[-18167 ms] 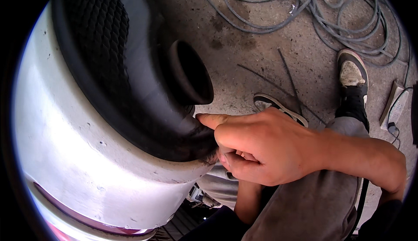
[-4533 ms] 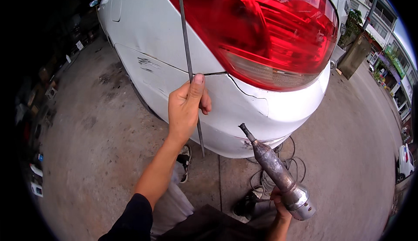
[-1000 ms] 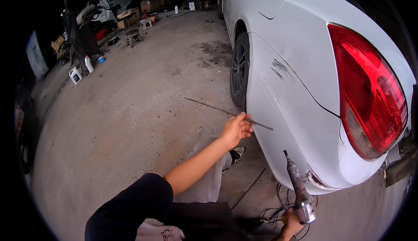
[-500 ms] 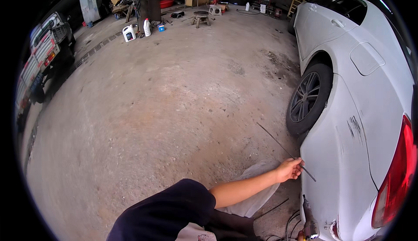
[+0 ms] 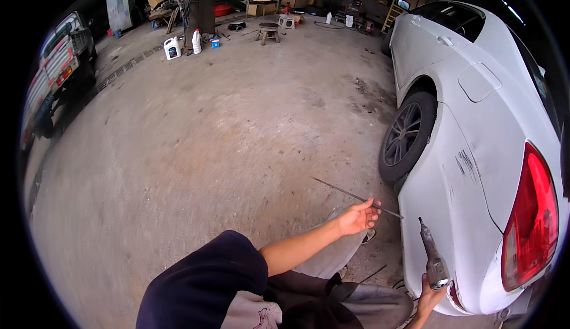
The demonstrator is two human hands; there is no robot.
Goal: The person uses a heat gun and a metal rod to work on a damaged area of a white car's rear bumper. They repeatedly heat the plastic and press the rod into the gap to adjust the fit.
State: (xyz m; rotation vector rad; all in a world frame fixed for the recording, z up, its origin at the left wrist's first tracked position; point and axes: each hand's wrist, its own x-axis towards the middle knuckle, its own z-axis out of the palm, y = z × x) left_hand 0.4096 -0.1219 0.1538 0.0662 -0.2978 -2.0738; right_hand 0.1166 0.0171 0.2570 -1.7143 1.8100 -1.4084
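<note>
white car [image 5: 475, 168] fills the right side, its rear cut off by the rim. left hand [image 5: 358, 217] pinches a thin metal rod [image 5: 356, 196] beside the bumper. right hand [image 5: 428, 296], half hidden at the bottom edge, grips a metal power tool [image 5: 432, 262].
</note>
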